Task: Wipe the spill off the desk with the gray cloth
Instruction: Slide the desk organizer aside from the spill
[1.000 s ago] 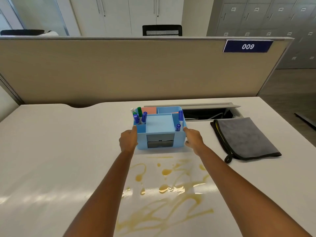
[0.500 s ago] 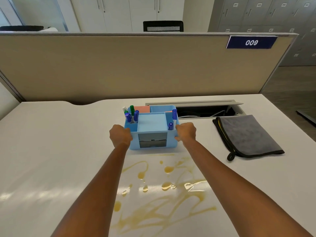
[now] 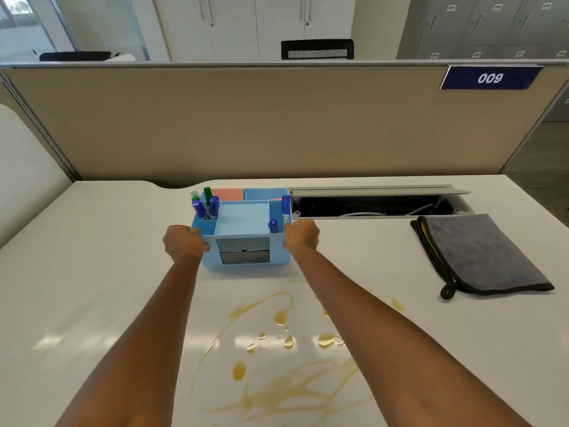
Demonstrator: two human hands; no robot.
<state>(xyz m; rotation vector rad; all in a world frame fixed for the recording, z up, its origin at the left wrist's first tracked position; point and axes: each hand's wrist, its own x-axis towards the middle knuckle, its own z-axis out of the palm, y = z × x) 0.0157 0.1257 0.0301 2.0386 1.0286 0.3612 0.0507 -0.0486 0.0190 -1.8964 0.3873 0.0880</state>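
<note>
A yellow-brown spill streaks the white desk between my forearms, near the front. The gray cloth, folded with a black edge, lies flat at the right, apart from both hands. A light blue desk organizer with blue and green markers stands beyond the spill. My left hand grips its left side and my right hand grips its right side.
An open cable tray is sunk into the desk right of the organizer. A beige partition with a "009" sign closes off the back. The desk's left edge curves away near a neighbouring white surface.
Both hands have slid the organizer leftward and away from the spill, toward the back of the desk. The cloth has not moved.
</note>
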